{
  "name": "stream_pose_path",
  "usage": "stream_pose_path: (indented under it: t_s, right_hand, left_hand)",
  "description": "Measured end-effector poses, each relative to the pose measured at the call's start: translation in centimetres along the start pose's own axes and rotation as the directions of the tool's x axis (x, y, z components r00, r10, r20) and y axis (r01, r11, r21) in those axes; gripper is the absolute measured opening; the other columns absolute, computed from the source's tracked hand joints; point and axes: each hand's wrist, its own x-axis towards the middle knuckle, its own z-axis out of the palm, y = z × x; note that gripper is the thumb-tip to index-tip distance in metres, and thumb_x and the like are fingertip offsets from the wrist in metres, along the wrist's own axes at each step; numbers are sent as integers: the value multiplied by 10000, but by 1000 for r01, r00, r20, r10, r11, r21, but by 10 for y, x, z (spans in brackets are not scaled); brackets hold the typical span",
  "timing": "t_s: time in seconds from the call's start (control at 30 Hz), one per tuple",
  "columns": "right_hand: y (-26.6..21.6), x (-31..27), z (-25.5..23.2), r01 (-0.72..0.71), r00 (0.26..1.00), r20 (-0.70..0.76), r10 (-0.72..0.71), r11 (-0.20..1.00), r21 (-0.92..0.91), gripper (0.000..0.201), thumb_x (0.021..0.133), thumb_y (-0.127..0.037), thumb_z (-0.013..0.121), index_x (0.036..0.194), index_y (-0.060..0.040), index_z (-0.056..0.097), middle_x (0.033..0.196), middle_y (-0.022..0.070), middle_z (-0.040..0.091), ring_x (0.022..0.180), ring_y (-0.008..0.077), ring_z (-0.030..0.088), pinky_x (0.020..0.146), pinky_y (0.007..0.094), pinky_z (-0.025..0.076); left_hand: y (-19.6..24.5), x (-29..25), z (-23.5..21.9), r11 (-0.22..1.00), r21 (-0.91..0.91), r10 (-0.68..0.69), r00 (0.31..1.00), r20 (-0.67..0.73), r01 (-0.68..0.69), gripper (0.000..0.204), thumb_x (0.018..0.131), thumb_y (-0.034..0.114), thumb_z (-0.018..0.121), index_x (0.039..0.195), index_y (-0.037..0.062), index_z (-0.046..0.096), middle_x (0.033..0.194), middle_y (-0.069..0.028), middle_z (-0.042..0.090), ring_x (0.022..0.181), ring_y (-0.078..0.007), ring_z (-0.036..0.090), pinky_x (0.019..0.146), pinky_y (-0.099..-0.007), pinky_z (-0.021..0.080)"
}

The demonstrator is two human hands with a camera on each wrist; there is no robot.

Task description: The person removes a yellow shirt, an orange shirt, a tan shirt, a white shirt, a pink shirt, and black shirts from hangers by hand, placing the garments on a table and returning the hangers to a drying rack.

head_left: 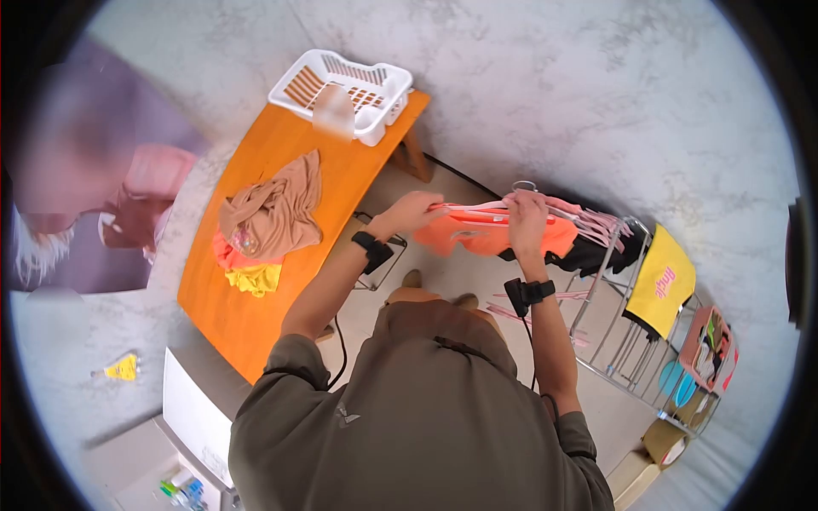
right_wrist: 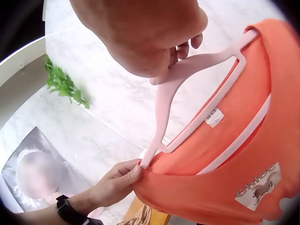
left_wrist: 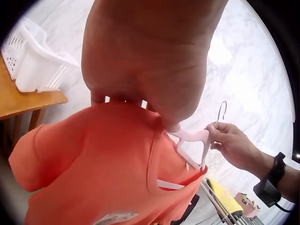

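An orange T-shirt (right_wrist: 225, 187) with a printed patch on its chest hangs on a pink clothes hanger (right_wrist: 164, 108), held up in front of the body. My right hand (head_left: 526, 220) grips the hanger at its neck, just below the metal hook (left_wrist: 224, 110). At the opposite shoulder, my left hand (head_left: 415, 210) pinches the shirt's neckline edge by the hanger arm; in the left wrist view its fingertips are partly hidden behind the fabric. Both hanger arms reach into the neck opening, where a white label (right_wrist: 214, 117) shows.
A metal rack (head_left: 609, 341) at the right carries dark clothes, pink hangers and a yellow garment (head_left: 663, 277). On the orange table (head_left: 341, 170) lie a brown garment (head_left: 277, 204), a yellow cloth (head_left: 256, 279) and a white basket (head_left: 294, 94). A pink box (head_left: 709, 345) sits beyond the rack.
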Motion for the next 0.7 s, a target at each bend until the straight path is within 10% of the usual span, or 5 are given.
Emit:
stream_pose_path:
  t_s: [0.23, 0.7]
  right_hand:
    - [-25, 17, -11, -126, 985, 130, 113, 988, 94, 127, 845, -140, 582, 851, -19, 619, 775, 162, 623, 715, 296, 604, 688, 360, 470]
    - [-37, 22, -10, -110, 981, 188, 54, 947, 302, 97, 852, -82, 573, 843, 14, 571, 798, 151, 585, 725, 293, 567, 683, 327, 446]
  left_hand:
    - [-10, -1, -17, 987, -100, 122, 991, -55, -127, 224, 844, 200, 547, 825, -22, 559, 755, -224, 555, 734, -388, 543, 653, -426, 444]
    - [-23, 8, -29, 984, -173, -36, 999, 28, 40, 158, 751, 15, 449, 841, -45, 565, 761, -243, 578, 738, -390, 576, 655, -416, 463]
